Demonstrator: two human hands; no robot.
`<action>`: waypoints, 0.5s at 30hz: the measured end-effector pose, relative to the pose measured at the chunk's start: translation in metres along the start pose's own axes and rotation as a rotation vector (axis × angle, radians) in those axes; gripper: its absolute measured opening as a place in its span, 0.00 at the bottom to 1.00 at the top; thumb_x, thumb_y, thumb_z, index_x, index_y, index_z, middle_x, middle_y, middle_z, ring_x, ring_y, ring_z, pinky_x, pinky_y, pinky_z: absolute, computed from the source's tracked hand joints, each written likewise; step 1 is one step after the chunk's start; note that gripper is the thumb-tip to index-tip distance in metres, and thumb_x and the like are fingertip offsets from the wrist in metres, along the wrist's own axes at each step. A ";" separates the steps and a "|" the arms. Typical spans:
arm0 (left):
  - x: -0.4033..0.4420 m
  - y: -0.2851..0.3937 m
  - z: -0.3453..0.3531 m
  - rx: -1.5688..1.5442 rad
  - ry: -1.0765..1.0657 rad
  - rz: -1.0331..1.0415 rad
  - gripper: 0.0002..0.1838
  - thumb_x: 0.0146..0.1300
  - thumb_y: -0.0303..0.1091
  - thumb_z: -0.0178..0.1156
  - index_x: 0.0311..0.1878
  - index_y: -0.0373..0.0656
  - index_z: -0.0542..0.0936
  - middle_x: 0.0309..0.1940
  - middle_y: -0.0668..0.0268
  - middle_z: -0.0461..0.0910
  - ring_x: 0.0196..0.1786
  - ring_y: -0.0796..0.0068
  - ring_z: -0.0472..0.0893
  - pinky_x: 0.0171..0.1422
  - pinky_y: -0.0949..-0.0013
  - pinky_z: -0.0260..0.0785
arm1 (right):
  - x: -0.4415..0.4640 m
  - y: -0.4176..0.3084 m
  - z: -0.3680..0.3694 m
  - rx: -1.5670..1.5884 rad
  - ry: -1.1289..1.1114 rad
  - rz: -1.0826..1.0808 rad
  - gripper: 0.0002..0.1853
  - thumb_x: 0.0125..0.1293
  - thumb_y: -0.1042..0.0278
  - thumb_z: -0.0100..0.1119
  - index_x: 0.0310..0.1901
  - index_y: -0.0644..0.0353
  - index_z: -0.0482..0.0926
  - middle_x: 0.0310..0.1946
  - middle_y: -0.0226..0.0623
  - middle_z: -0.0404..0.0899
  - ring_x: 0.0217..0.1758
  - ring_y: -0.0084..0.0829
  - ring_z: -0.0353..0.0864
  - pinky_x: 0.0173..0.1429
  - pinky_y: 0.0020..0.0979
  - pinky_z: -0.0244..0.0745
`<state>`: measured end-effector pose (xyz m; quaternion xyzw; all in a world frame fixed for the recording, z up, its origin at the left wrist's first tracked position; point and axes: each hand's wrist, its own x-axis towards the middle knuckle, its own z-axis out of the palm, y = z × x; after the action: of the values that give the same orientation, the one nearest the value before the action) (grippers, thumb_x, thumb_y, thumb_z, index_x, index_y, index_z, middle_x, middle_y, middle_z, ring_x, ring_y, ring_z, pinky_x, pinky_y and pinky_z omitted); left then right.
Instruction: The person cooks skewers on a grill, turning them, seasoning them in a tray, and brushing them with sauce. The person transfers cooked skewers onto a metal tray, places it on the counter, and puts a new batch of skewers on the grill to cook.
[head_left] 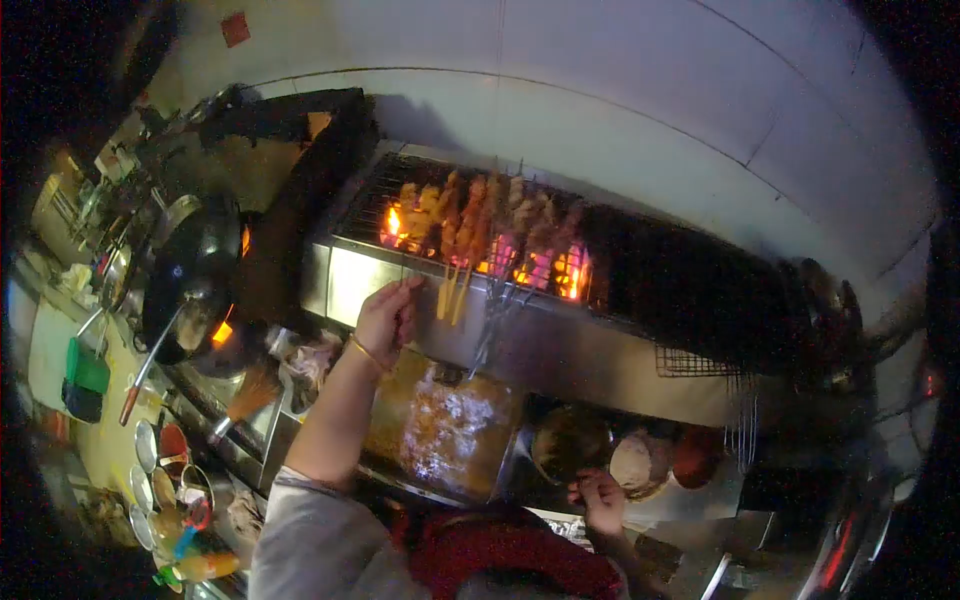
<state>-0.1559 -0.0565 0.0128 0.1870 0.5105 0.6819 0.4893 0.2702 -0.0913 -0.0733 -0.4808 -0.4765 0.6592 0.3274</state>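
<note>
My left hand [388,315] is at the front edge of the charcoal grill [345,285], its fingers curled together. Anything inside them is too small or hidden to make out. Just right of it, the pale sticks of meat skewers [465,215] jut over the edge, apart from the hand. More skewers with thin metal shafts [490,325] lie beside them, above orange flames [570,275]. Lower down, my right hand [600,498] has its fingertips pinched in front of a bowl of pale powder [632,462]. Whether something is between those fingertips does not show.
A tray with a browned, greasy surface [450,430] sits below the grill. Left of it are a black wok [190,270] with flames under it, a brush [250,398] and several seasoning cups [145,445]. A wire rack [690,362] hangs off the grill's right front.
</note>
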 end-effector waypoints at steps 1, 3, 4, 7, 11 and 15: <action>-0.002 0.003 -0.001 -0.002 -0.019 -0.022 0.13 0.65 0.34 0.46 0.50 0.43 0.72 0.17 0.75 0.65 0.15 0.83 0.63 0.17 0.80 0.55 | -0.001 -0.001 0.003 0.004 0.005 0.011 0.11 0.66 0.68 0.49 0.42 0.68 0.71 0.28 0.39 0.76 0.27 0.24 0.74 0.34 0.27 0.73; -0.007 0.011 -0.001 0.002 -0.063 -0.063 0.13 0.65 0.34 0.46 0.50 0.43 0.72 0.19 0.74 0.68 0.16 0.82 0.66 0.18 0.79 0.59 | 0.000 0.001 0.008 0.037 0.003 0.005 0.11 0.66 0.67 0.50 0.42 0.68 0.71 0.28 0.39 0.76 0.27 0.24 0.74 0.35 0.27 0.73; -0.005 0.012 -0.002 -0.011 -0.071 -0.095 0.12 0.65 0.35 0.46 0.50 0.43 0.72 0.19 0.73 0.69 0.17 0.82 0.68 0.19 0.79 0.61 | 0.000 0.002 0.010 0.056 0.004 0.001 0.11 0.65 0.67 0.50 0.42 0.68 0.72 0.28 0.38 0.76 0.27 0.24 0.74 0.35 0.27 0.73; 0.004 0.020 0.001 -0.024 -0.072 -0.214 0.12 0.66 0.36 0.46 0.48 0.43 0.72 0.21 0.72 0.72 0.19 0.82 0.71 0.21 0.78 0.65 | -0.001 -0.005 0.012 -0.098 -0.017 0.033 0.11 0.66 0.66 0.50 0.42 0.67 0.72 0.27 0.36 0.75 0.27 0.24 0.73 0.35 0.26 0.72; 0.024 0.037 0.004 -0.175 0.036 -0.360 0.12 0.67 0.38 0.45 0.46 0.43 0.73 0.21 0.74 0.72 0.22 0.85 0.72 0.21 0.80 0.66 | 0.001 0.006 0.006 -0.140 -0.083 -0.132 0.11 0.67 0.64 0.48 0.40 0.63 0.73 0.26 0.34 0.74 0.28 0.21 0.73 0.33 0.23 0.69; 0.016 0.041 -0.002 0.087 0.078 -0.172 0.10 0.66 0.39 0.46 0.41 0.46 0.73 0.16 0.79 0.61 0.17 0.90 0.58 0.15 0.82 0.47 | -0.007 0.000 0.013 -0.139 -0.064 -0.029 0.11 0.67 0.69 0.47 0.45 0.67 0.71 0.29 0.35 0.77 0.31 0.21 0.74 0.38 0.23 0.72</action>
<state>-0.1843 -0.0441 0.0437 0.1366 0.5724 0.6214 0.5173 0.2598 -0.1019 -0.0698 -0.4742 -0.5381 0.6348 0.2875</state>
